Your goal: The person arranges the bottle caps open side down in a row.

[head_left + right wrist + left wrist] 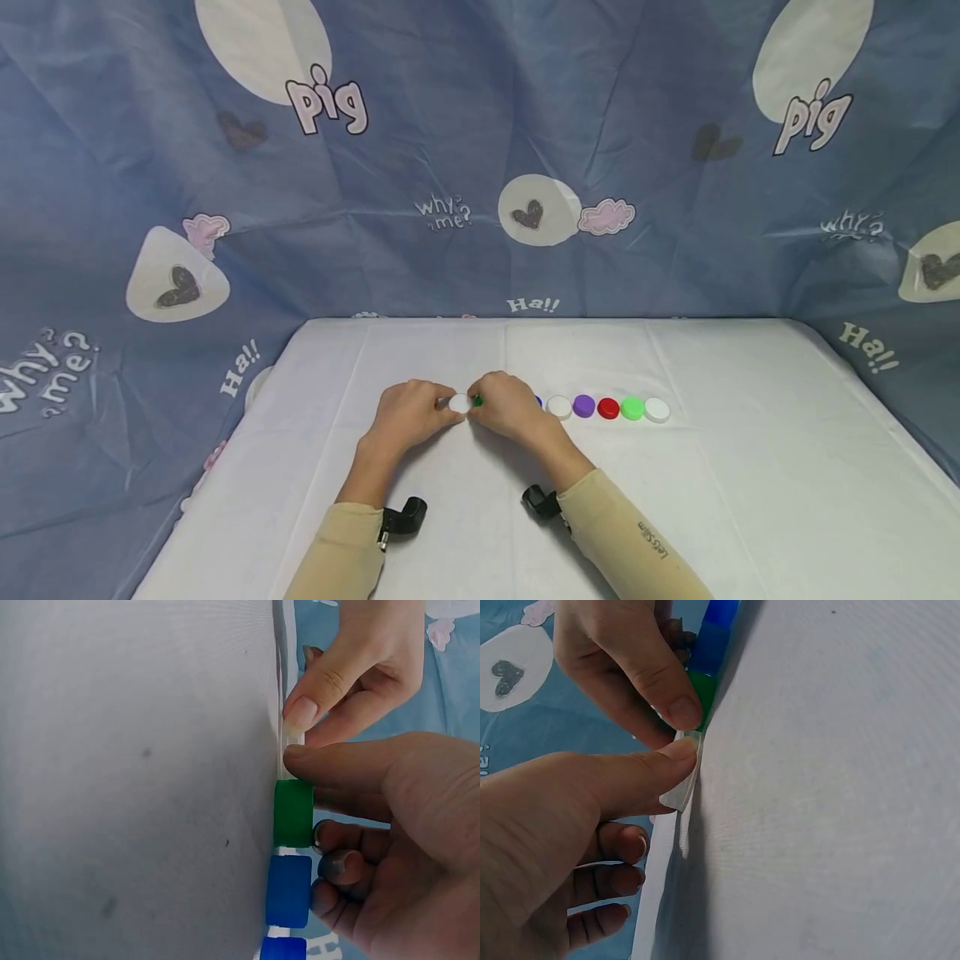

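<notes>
A white bottle cap [459, 403] lies on the white cloth at the left end of a row of coloured caps. My left hand [408, 410] pinches its left side between thumb and forefinger, the other fingers loosely bent. From the opposite side my right hand [512, 406] holds the same cap, its thumb tip close to the left thumb in the right wrist view. Right beside it stands a green cap [293, 814], partly covered by the right hand in the head view. A blue cap [289, 891] and a darker blue cap [283, 949] follow, near the right hand's curled fingers.
Rightward the row goes on with a white cap [558, 407], a purple cap [584, 406], a red cap [608, 408], a light green cap [633, 408] and another white cap [657, 410]. A blue printed curtain [450, 275] hangs behind the white-covered table [750, 500].
</notes>
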`<act>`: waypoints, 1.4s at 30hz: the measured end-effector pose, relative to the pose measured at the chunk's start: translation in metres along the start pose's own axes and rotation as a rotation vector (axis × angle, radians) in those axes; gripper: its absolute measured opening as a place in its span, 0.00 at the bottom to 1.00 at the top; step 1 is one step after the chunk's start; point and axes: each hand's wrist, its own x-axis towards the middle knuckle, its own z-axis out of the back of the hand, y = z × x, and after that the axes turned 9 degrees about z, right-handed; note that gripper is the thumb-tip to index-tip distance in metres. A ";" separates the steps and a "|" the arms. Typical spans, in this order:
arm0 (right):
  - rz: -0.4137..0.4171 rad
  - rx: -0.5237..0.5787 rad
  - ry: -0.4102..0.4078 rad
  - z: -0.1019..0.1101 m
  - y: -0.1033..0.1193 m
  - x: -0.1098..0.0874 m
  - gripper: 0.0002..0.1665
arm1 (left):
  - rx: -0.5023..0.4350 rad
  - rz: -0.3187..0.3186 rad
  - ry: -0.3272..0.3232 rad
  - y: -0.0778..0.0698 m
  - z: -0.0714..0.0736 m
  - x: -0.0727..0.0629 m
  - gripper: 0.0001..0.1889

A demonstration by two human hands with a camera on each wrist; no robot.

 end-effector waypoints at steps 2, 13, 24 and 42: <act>-0.002 -0.009 -0.003 0.000 0.000 -0.001 0.17 | 0.007 0.002 -0.002 -0.001 0.000 0.000 0.21; -0.020 0.024 0.003 0.002 0.001 -0.004 0.19 | 0.034 0.038 0.016 -0.002 0.000 0.000 0.23; 0.011 0.033 -0.110 0.009 0.001 -0.006 0.21 | 0.010 0.060 0.038 0.003 0.003 -0.002 0.30; 0.073 -0.050 -0.192 0.025 -0.029 -0.032 0.41 | -0.025 -0.004 -0.012 0.013 0.010 -0.005 0.43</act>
